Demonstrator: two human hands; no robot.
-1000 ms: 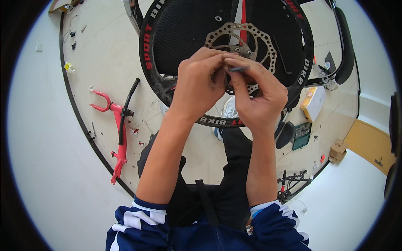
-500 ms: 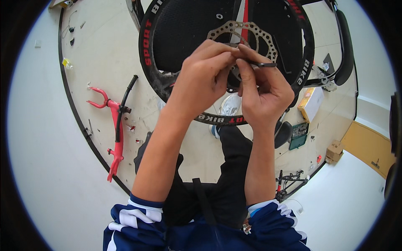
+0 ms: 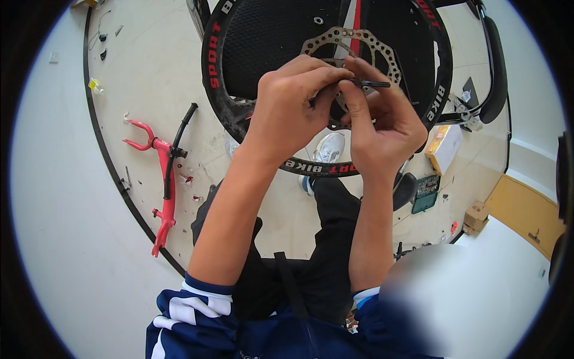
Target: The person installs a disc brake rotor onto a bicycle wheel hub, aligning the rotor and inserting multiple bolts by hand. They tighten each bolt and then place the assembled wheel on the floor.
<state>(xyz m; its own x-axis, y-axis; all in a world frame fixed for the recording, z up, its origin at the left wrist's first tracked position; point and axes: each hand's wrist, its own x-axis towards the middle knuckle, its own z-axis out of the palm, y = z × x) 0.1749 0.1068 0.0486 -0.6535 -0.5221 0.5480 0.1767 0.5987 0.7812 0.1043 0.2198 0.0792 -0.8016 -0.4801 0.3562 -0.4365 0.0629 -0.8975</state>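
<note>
A bicycle wheel with a black rim (image 3: 213, 57) and printed lettering lies in front of me. On its hub side sits a metal brake disc (image 3: 381, 45) with many holes. Over that disc my two hands meet, fingertips together. My right hand (image 3: 385, 128) pinches a short black bar, seemingly a hex key (image 3: 375, 84), whose end sticks out to the right. The fingers of my left hand (image 3: 293, 107) are closed beside it; whatever lies between them is hidden. My fingers cover the hub.
The wheel rests on a black chair seat (image 3: 263, 54) with a black armrest (image 3: 494, 72) at its right. A pink bicycle frame (image 3: 166, 173) lies on the floor at left. To the right are a yellow-and-white box (image 3: 443, 149), a green case of small parts (image 3: 426, 194) and a cardboard box (image 3: 476, 216).
The wheel has shifted slightly to the right in view. The protruding bar has moved up a little and tilts differently, and my right fingers have shifted around it.
</note>
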